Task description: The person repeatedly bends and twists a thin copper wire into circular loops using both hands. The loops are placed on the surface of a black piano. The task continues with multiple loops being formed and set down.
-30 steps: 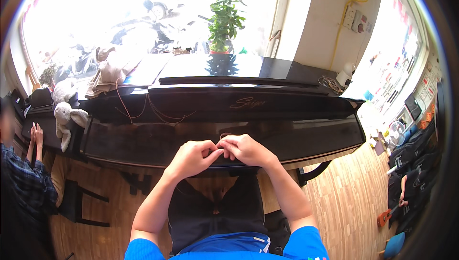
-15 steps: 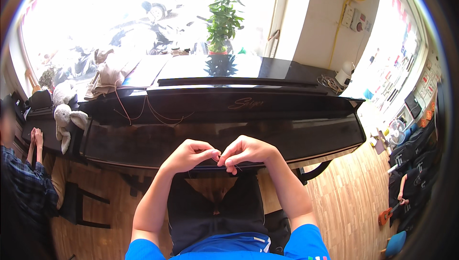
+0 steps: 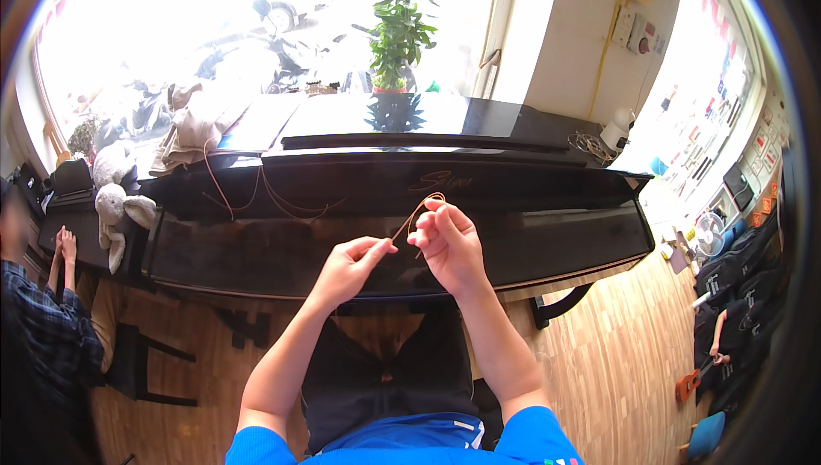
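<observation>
A thin tan cord [image 3: 402,227] stretches between my two hands above the closed lid of a glossy black piano [image 3: 547,238]. My left hand [image 3: 349,268] pinches it between thumb and forefinger near the lid's front edge. A little higher and to the right, my right hand [image 3: 453,247] has its palm turned up and its fingers curled on the cord, which arches over the fingertips. Other thin cords [image 3: 248,207] hang down the piano's front at left.
At left another person's hands [image 3: 67,247] rest beside a grey plush rabbit [image 3: 111,208], near a black chair [image 3: 137,362]. A plant [image 3: 398,46] and papers [image 3: 256,119] are at the piano's back. At right are a ukulele [image 3: 684,384] by another person's arm, and a fan [image 3: 708,234].
My hands were close together lower over the lid. My right hand has risen and turned palm up, drawing the cord up into view, while my left has moved slightly up.
</observation>
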{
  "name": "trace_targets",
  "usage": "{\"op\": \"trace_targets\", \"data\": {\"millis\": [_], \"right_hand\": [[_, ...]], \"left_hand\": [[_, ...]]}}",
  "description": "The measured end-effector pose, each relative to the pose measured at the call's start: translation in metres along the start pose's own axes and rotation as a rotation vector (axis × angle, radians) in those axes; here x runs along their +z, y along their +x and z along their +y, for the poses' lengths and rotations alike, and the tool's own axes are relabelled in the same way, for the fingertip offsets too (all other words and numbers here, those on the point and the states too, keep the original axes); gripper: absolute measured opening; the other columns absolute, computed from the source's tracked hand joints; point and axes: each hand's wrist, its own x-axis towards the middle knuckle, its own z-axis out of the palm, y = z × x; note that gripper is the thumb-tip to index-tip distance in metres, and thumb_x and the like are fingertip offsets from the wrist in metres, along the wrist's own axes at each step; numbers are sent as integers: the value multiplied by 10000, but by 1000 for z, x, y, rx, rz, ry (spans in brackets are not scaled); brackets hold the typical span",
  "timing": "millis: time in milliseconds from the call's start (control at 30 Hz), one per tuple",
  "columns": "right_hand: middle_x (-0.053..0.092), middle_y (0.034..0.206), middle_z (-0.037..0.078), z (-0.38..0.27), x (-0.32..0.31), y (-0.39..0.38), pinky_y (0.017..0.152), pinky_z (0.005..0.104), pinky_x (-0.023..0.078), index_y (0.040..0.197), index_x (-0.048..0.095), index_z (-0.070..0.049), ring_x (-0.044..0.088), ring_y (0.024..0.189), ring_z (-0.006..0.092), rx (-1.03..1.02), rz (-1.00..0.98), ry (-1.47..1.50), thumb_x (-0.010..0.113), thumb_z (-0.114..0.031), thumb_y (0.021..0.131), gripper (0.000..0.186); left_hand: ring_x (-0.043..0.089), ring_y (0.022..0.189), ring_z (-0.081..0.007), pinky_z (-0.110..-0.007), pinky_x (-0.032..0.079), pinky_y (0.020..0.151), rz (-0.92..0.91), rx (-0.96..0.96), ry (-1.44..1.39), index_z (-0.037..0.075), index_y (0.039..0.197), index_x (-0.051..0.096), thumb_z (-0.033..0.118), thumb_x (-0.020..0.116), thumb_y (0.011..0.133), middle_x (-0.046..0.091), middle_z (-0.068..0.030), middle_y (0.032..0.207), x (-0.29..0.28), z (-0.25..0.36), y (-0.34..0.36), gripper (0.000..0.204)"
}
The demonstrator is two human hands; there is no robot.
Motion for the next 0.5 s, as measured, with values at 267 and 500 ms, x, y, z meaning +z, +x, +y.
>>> {"op": "trace_targets", "data": {"millis": [267,500], "right_hand": [[756,969,143,7,8,2,748,301,578,1072,731,-3,747,849,236,-388,-185,-1411,700,-121,933,185],[712,779,50,-23,3,2,638,260,519,1057,725,0,620,635,99,453,-294,-1138,588,-162,1022,215]], "left_hand": [[502,548,-132,-303,440,573,-213,-10,368,46,1060,734,262,650,983,615,-75,650,12,38,-19,245],[492,588,-63,-268,430,567,-117,28,410,48,1121,706,186,701,954,614,-10,655,-13,39,-20,217]]}}
